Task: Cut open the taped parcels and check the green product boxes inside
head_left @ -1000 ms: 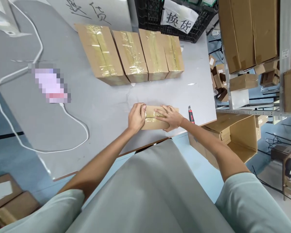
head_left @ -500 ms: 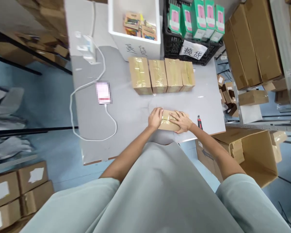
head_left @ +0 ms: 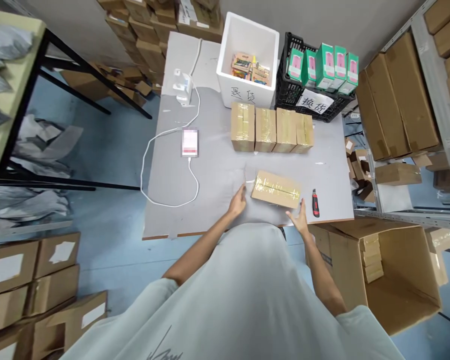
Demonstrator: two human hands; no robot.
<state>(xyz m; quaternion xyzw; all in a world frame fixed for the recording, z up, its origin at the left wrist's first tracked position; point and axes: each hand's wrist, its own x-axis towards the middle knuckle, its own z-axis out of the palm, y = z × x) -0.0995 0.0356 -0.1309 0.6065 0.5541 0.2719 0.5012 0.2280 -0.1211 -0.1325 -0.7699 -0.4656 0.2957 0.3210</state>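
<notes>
A taped cardboard box [head_left: 276, 190] lies slightly askew near the table's front edge, clear tape shining along its top. Just off its left end is my left hand [head_left: 237, 201], fingers stretched out, holding nothing. My right hand [head_left: 299, 218] is open by the box's lower right corner, thumb and fingers apart; whether it touches the cardboard I cannot tell. To the right of that hand lies a red and black box cutter [head_left: 315, 203]. Several more taped boxes [head_left: 265, 131] stand in a row behind.
At the back are a white foam bin [head_left: 247, 92] with small colourful packs and a black crate [head_left: 290, 95] of green cartons. A phone [head_left: 190, 143] with a white cable lies left on the grey table [head_left: 213, 210]. An open large carton [head_left: 405, 300] stands at right, beside shelving.
Both hands have come off the box and moved apart, one to each end. The box now sits tilted, fully visible. My view has shifted, showing more of the room at left.
</notes>
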